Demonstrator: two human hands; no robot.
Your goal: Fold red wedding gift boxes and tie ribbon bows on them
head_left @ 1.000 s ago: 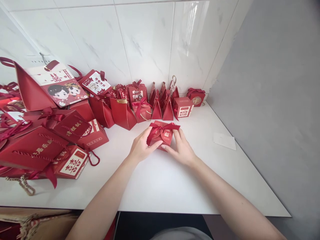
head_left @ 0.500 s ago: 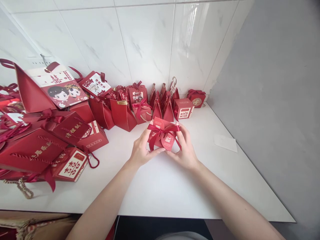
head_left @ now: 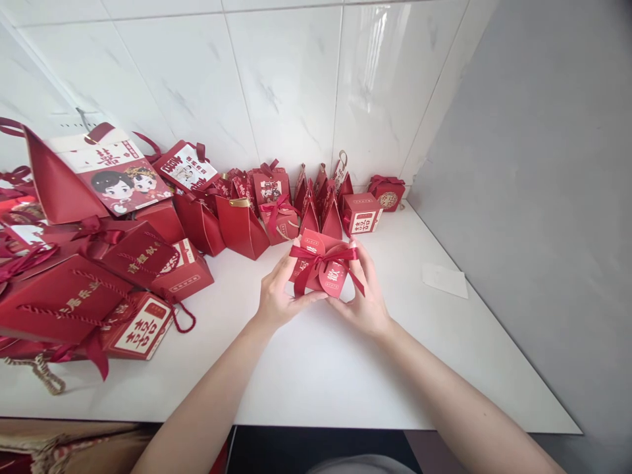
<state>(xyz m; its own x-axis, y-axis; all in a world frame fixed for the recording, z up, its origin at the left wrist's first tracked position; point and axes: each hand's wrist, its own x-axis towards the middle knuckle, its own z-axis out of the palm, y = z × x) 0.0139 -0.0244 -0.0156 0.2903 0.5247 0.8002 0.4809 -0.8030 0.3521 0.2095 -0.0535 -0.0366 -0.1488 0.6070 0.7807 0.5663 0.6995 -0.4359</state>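
On the left end of the desk (head_left: 316,375), a pile of red gift boxes (head_left: 83,263) is leaning and overlapping, probably heaped to save space. Smaller red boxes (head_left: 244,227) are standing along the back edge, presumably tucked there for order. Mid-desk, the left hand (head_left: 277,289) is gripping one side of a ribboned box (head_left: 336,273), fingers closed; the right hand (head_left: 366,289) is gripping the opposite side likewise. This paired hold is probably steadying it and leaving its bow (head_left: 320,259) uncovered. A white card (head_left: 445,281) is lying near the right edge.

"歡" on held box (head_left: 323,258), "囍" on front white-labelled box (head_left: 141,326)
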